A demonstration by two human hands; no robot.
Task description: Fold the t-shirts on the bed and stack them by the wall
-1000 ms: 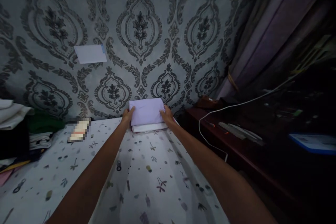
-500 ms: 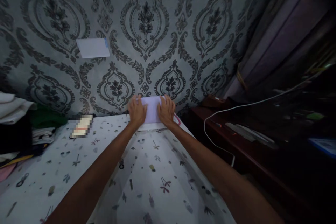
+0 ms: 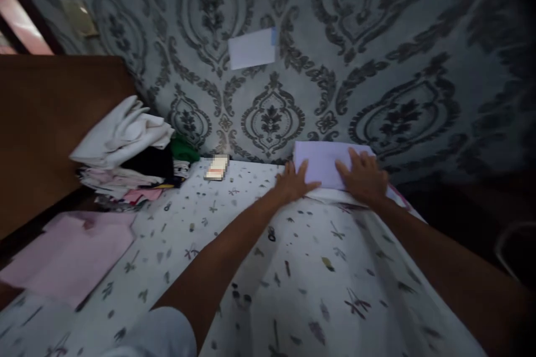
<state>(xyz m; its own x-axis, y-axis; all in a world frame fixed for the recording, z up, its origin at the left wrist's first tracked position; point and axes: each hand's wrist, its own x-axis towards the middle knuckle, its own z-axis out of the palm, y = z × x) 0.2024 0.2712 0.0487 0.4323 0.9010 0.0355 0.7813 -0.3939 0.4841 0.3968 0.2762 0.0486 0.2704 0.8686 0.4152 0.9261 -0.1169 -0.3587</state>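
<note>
"Where's the lilac folded cloth [image 3: 321,163]?"
"Well right of the clothes pile [image 3: 144,163]."
"And the grip?"
"Unclosed, fingers splayed: left hand [image 3: 294,183] touching the edge nearer the pile, right hand [image 3: 365,178] lying on the end farther from it."

Short pale grey-blue sleeve [image 3: 161,332], plain, rounded hem [image 3: 187,330], on left arm [image 3: 221,262]; left hand [image 3: 294,182], right hand [image 3: 365,179] bare

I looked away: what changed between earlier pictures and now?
The left hand and right hand went from the sides of the purple cloth to its top; the left then drew back to its near left corner. The view swung left. The right stays on top, the cloth by the wall.
</note>
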